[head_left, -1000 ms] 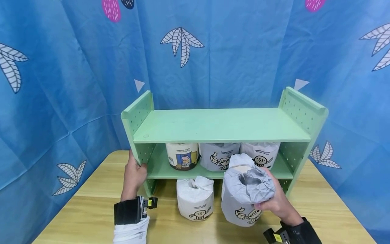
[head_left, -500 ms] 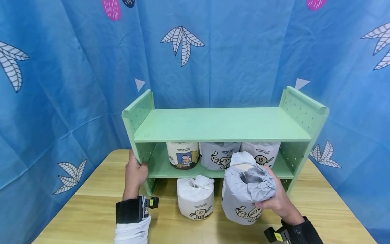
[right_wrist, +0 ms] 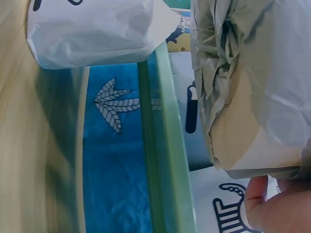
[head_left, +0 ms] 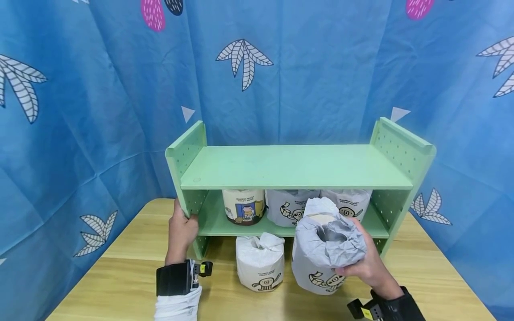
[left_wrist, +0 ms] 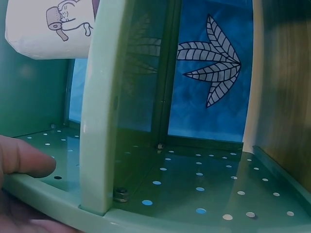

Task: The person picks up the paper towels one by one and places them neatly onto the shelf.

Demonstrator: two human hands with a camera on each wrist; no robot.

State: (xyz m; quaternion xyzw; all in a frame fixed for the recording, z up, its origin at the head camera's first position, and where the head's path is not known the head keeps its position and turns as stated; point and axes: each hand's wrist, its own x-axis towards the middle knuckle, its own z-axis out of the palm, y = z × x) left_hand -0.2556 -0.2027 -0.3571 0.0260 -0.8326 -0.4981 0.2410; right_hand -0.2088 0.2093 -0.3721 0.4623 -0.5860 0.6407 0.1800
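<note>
Right hand (head_left: 363,263) grips the upright roll (head_left: 325,249), just before the shelf (head_left: 293,167). Left hand (head_left: 181,232) clasps the shelf's left panel.

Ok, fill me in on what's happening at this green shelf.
A person is working at a green shelf on a wooden table. The left hand grips the shelf's left side panel. The right hand holds a grey-wrapped toilet roll in front of the lower shelf, where three wrapped rolls stand in a row. A white-wrapped roll stands on the table beside it.
</note>
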